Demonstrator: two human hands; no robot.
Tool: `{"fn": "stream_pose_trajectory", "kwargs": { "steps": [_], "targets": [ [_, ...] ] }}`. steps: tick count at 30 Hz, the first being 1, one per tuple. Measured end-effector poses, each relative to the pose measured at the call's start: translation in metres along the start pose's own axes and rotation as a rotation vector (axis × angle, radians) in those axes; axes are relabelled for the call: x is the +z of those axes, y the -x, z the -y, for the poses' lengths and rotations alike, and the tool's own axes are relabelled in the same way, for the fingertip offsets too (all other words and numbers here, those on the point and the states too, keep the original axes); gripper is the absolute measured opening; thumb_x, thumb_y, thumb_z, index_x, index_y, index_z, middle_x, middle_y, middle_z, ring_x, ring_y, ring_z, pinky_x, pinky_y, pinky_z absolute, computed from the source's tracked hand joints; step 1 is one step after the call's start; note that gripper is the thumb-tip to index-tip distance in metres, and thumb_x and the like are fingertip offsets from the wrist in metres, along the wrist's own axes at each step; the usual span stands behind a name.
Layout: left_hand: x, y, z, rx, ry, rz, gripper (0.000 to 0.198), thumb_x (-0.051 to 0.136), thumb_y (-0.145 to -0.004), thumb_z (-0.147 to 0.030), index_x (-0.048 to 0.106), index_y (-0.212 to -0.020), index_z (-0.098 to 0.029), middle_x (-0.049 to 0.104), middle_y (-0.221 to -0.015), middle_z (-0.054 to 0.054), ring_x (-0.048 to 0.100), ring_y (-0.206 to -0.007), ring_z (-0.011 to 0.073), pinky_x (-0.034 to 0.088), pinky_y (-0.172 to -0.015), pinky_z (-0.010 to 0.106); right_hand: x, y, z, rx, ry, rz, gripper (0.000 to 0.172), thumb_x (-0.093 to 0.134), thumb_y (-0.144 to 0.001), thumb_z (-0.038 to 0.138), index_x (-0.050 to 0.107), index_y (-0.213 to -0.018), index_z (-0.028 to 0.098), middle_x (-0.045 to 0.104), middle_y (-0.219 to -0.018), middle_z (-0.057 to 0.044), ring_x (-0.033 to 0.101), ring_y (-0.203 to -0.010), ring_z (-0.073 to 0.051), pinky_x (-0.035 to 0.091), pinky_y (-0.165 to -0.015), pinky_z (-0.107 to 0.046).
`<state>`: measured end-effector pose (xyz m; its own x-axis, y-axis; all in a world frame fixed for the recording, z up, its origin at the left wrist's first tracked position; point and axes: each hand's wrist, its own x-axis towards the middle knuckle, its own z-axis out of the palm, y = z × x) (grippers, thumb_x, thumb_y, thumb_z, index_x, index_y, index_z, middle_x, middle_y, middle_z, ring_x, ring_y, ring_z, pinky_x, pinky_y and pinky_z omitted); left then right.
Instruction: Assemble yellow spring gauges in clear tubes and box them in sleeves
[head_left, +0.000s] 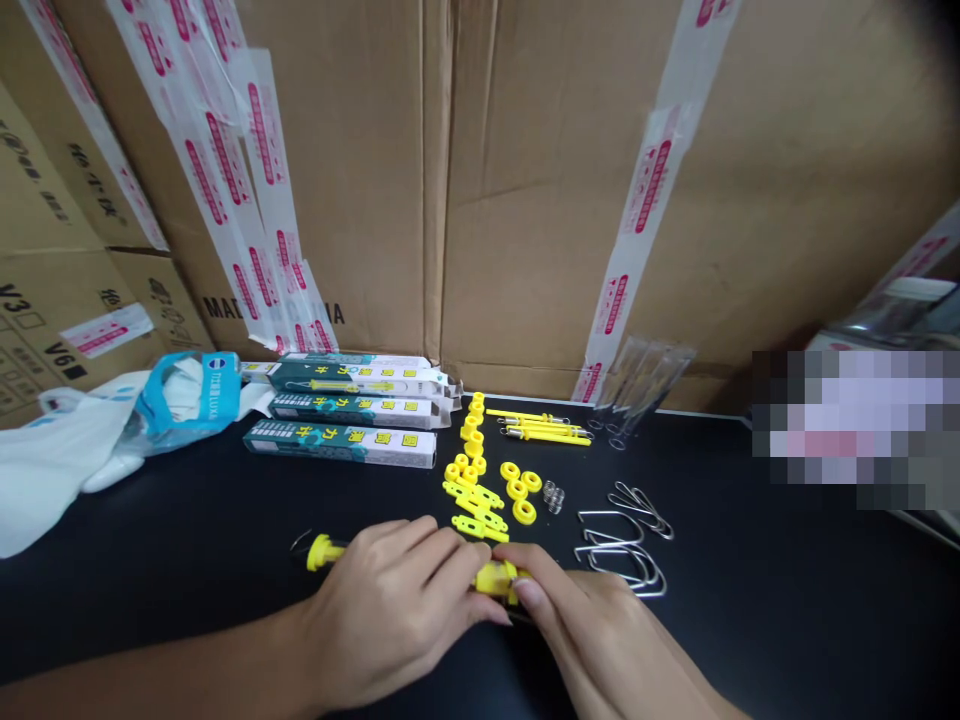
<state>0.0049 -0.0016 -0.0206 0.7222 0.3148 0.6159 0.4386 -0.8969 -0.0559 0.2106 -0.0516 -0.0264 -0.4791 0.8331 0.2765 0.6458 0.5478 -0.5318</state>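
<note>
Near the table's front, both hands are closed on a tubular spring scale (491,577) lying roughly level. My left hand (401,590) wraps its middle; a yellow end cap (322,552) and a thin wire hook (301,543) stick out beyond it. At the other end, my right hand (581,610) pinches the yellow end piece with thumb and fingers. The hands hide most of the tube. Just behind them lie flat yellow plates (476,510), yellow rings (517,485) and small springs (553,496). Bent metal hooks (619,550) lie beside my right hand.
Several printed boxes (341,443) are at the back left, beside a blue-and-white plastic packet (187,395). Further back are yellow rods with springs (544,427) and clear tubes (641,385). A large taped carton (525,200) walls off the rear.
</note>
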Motion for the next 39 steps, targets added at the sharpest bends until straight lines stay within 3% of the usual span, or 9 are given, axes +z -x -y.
{"fn": "stream_pose_trajectory", "kwargs": {
  "steps": [8,13,17,23,30,39],
  "targets": [
    [-0.001,-0.002,0.001,-0.018,0.062,0.018,0.033,0.046,-0.104,-0.039,0.064,-0.094,-0.013,0.07,-0.069,0.002,0.069,-0.058,0.0178,0.054,-0.052,0.028,0.003,0.001,0.002,-0.004,0.056,0.019,0.035,0.015,-0.107,0.023,0.05,-0.106,0.02,0.069,-0.077,-0.004,0.067,-0.055,-0.018,0.048,-0.052,-0.027],
    [-0.001,-0.001,0.0,-0.028,0.043,0.03,0.036,0.044,-0.104,-0.042,0.064,-0.098,-0.012,0.071,-0.071,0.002,0.071,-0.059,0.0184,0.056,-0.053,0.028,0.006,0.0,0.001,-0.025,0.175,-0.077,0.03,0.017,-0.107,0.025,0.047,-0.11,0.019,0.067,-0.062,0.001,0.064,-0.042,-0.018,0.042,-0.04,-0.026],
    [0.0,0.001,-0.001,-0.049,0.003,0.035,0.04,0.04,-0.105,-0.045,0.062,-0.103,-0.012,0.072,-0.071,0.002,0.071,-0.059,0.0178,0.055,-0.054,0.027,0.008,0.0,0.0,-0.029,0.173,-0.102,0.026,0.019,-0.107,0.022,0.043,-0.114,0.021,0.073,-0.067,-0.001,0.072,-0.05,-0.02,0.048,-0.044,-0.025],
    [-0.001,-0.003,-0.004,-0.046,-0.091,0.008,0.049,0.035,-0.103,-0.054,0.057,-0.079,-0.017,0.062,-0.059,-0.001,0.062,-0.048,0.0167,0.043,-0.045,0.03,0.009,-0.003,0.002,-0.044,0.193,-0.101,0.03,0.017,-0.108,0.026,0.046,-0.115,0.02,0.074,-0.071,-0.003,0.073,-0.053,-0.019,0.05,-0.045,-0.025],
    [-0.003,-0.008,-0.009,-0.059,-0.175,0.007,0.052,0.027,-0.106,-0.05,0.051,-0.073,-0.019,0.056,-0.057,-0.002,0.058,-0.05,0.0176,0.037,-0.049,0.033,0.013,-0.005,0.004,-0.093,0.232,-0.127,0.039,0.014,-0.109,0.029,0.05,-0.098,0.02,0.067,-0.063,-0.001,0.066,-0.045,-0.018,0.043,-0.041,-0.027],
    [0.0,-0.008,-0.014,-0.145,0.038,0.063,0.041,0.03,-0.105,-0.049,0.051,-0.084,-0.021,0.059,-0.07,-0.002,0.059,-0.062,0.0182,0.039,-0.053,0.031,0.013,0.003,-0.003,-0.083,0.083,-0.145,0.038,0.015,-0.11,0.028,0.044,-0.087,0.023,0.064,-0.064,0.001,0.062,-0.048,-0.014,0.043,-0.047,-0.024]
  ]
}}
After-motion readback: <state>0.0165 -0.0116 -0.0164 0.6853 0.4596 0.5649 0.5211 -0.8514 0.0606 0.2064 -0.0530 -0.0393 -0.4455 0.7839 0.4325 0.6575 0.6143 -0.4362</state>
